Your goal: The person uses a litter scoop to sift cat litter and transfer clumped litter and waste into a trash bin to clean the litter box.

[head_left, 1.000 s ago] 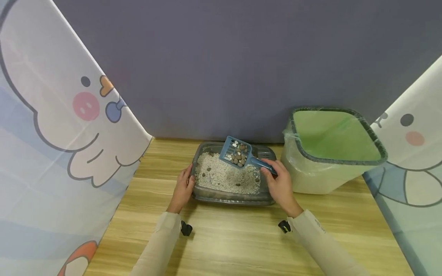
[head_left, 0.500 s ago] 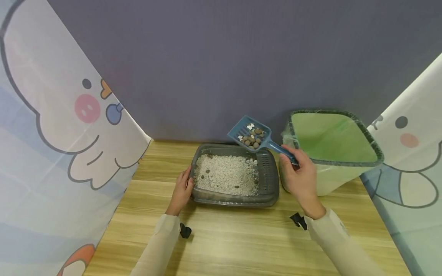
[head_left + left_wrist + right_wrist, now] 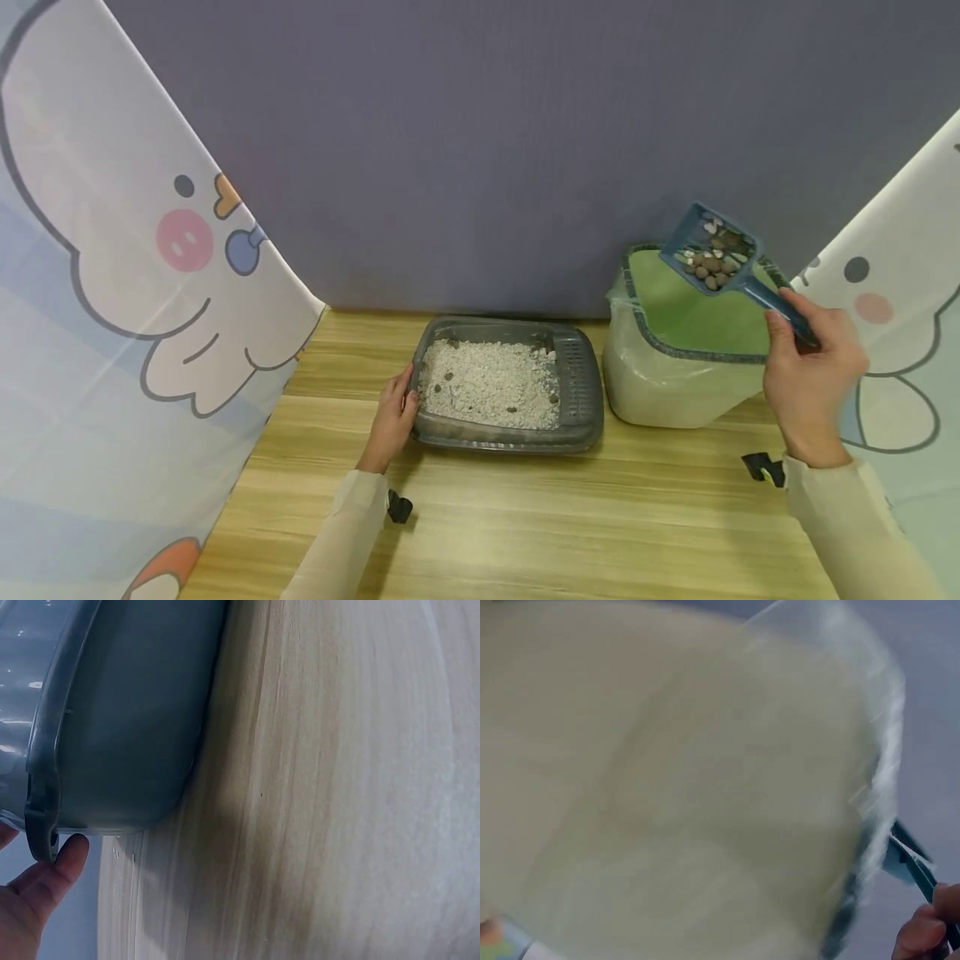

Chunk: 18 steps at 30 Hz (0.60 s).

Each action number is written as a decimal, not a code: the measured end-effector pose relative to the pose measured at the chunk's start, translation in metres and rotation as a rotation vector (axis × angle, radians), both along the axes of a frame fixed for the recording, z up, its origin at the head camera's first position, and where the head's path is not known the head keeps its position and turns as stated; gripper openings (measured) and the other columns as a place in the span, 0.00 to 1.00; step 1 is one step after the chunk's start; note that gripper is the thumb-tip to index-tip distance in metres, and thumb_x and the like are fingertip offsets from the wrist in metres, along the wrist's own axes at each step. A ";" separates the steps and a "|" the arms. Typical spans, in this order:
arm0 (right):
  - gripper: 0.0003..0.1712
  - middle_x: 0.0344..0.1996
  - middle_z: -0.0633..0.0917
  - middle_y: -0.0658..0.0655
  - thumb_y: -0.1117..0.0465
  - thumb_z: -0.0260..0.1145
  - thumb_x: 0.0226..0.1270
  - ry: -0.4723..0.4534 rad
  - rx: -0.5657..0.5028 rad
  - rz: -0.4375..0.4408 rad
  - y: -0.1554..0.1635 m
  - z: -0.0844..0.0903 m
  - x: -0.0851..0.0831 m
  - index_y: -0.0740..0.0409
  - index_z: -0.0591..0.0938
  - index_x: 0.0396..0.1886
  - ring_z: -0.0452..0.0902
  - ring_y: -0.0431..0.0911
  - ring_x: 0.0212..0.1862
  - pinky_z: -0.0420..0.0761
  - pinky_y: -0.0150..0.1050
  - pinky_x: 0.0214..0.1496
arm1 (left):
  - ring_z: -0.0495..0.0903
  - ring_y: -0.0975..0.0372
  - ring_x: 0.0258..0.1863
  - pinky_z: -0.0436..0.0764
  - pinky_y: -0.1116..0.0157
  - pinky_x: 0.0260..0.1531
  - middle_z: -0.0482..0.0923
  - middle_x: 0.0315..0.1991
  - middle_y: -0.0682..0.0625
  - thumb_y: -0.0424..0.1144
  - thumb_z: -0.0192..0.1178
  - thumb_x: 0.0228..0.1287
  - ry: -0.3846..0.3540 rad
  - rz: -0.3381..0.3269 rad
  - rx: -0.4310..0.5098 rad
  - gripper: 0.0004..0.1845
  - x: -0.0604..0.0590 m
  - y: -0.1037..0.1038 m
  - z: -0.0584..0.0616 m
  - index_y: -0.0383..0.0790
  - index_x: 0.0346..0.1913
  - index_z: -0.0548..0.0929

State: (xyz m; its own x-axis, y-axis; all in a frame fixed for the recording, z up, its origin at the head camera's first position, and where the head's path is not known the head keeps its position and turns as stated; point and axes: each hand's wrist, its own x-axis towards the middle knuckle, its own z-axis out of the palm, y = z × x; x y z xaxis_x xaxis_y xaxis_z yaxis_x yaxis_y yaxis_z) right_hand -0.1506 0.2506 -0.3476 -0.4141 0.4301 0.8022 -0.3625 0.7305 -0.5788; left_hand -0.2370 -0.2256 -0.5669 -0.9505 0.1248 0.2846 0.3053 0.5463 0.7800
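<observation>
We see a desk [image 3: 525,517] with a light wood-grain top, planks running left to right; the left wrist view shows the same grain close up. Behind it stands a plain grey-purple back wall [image 3: 480,142], flat and unmarked. On each side hangs a cartoon-print curtain: the left curtain [image 3: 112,317] shows a white duck-like figure with a pink cheek and an orange beak on pale blue stripes, and the right curtain [image 3: 892,283] shows a matching figure with a pink cheek. Light is even and soft, with faint shadows on the desk.
</observation>
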 end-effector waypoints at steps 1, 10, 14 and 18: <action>0.12 0.28 0.72 0.34 0.71 0.67 0.59 0.011 0.018 -0.018 0.006 -0.002 0.000 0.64 0.86 0.43 0.64 0.27 0.29 0.63 0.22 0.33 | 0.61 0.48 0.60 0.65 0.43 0.52 0.63 0.63 0.41 0.38 0.45 0.74 0.003 0.002 -0.003 0.28 0.000 0.000 0.000 0.48 0.74 0.57; 0.06 0.30 0.70 0.31 0.73 0.65 0.60 0.105 0.112 -0.068 0.034 -0.015 0.007 0.68 0.87 0.35 0.63 0.24 0.32 0.58 0.24 0.35 | 0.62 0.49 0.59 0.66 0.44 0.50 0.63 0.62 0.42 0.43 0.44 0.74 -0.008 0.004 -0.008 0.28 0.002 0.000 -0.001 0.48 0.74 0.56; 0.06 0.29 0.70 0.31 0.71 0.65 0.61 0.189 0.060 -0.086 0.026 -0.011 0.008 0.67 0.88 0.33 0.64 0.26 0.32 0.58 0.24 0.35 | 0.62 0.49 0.59 0.66 0.44 0.50 0.62 0.63 0.41 0.42 0.44 0.74 -0.011 0.000 -0.010 0.28 0.002 0.000 -0.001 0.48 0.74 0.55; 0.08 0.27 0.73 0.34 0.68 0.68 0.58 0.201 -0.037 -0.052 0.009 -0.005 0.013 0.67 0.87 0.37 0.63 0.28 0.29 0.59 0.22 0.32 | 0.61 0.48 0.60 0.66 0.44 0.50 0.62 0.63 0.41 0.40 0.45 0.74 -0.002 -0.004 -0.007 0.28 0.000 0.000 0.000 0.47 0.74 0.56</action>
State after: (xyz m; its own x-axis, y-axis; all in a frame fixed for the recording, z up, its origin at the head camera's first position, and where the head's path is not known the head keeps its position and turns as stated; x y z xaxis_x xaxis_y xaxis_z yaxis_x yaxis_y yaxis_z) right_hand -0.1380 0.2598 -0.3530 -0.2242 0.4776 0.8495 -0.4357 0.7306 -0.5257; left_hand -0.2366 -0.2252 -0.5664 -0.9506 0.1306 0.2817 0.3058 0.5508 0.7766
